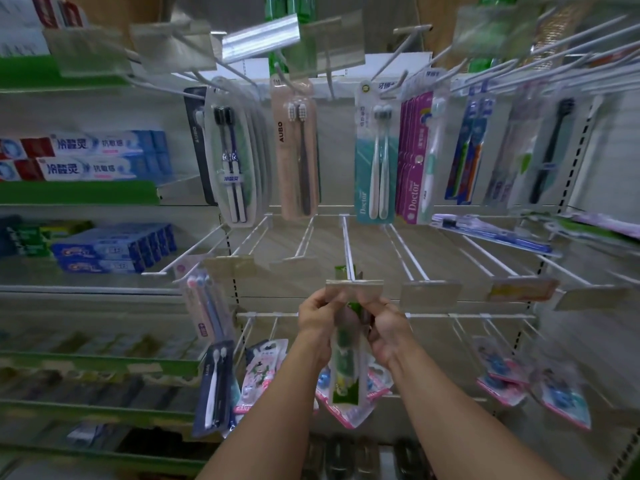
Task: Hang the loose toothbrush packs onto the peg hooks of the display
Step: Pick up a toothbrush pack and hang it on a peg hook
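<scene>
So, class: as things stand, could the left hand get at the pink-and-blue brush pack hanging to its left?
Likely yes, once freed: nothing hangs between the left hand and the pink-and-blue brush pack, but it and the right hand both grip the green pack at the peg hook.

AUBO runs down the beige pack [298, 150], Doctor marks the teal pack [375, 157] and magenta pack [414, 161].

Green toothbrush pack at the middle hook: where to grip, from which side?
Pinch the green pack by its top edge, a hand each side, as the left hand and right hand do. It is flat and upright under the label plate, so come from the front.
</scene>
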Tool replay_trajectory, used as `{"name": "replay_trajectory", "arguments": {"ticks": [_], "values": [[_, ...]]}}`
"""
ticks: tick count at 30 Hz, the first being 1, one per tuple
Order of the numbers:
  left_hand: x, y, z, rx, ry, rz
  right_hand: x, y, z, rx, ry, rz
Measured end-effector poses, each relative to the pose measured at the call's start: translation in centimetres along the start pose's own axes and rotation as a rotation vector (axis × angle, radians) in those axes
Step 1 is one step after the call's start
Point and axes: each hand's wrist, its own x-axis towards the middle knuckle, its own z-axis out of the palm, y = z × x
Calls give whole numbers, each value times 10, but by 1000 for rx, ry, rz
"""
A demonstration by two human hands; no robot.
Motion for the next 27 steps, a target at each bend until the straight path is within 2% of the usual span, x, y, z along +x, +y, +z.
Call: {"name": "replay_trajectory", "arguments": {"ticks": [3, 8, 10, 15, 19, 23, 27], "values": [[3, -2, 1, -26, -23, 2, 2, 3, -3, 16, -23, 2], [10, -5, 6, -48, 6, 36, 20, 6, -6, -56, 35, 12], [17, -4, 9, -102, 17, -7, 28, 7, -7, -106, 46, -18], [34, -2, 15, -185, 29, -86, 31, 8, -11, -600, 41, -71], [50, -3, 18, -171, 41, -76, 47, 7, -11, -793, 129, -162], [66, -6, 17, -124, 30, -104, 59, 4, -10, -852, 193, -190], [76, -6, 20, -81, -20, -91, 79, 6, -7, -792, 156, -163]]}}
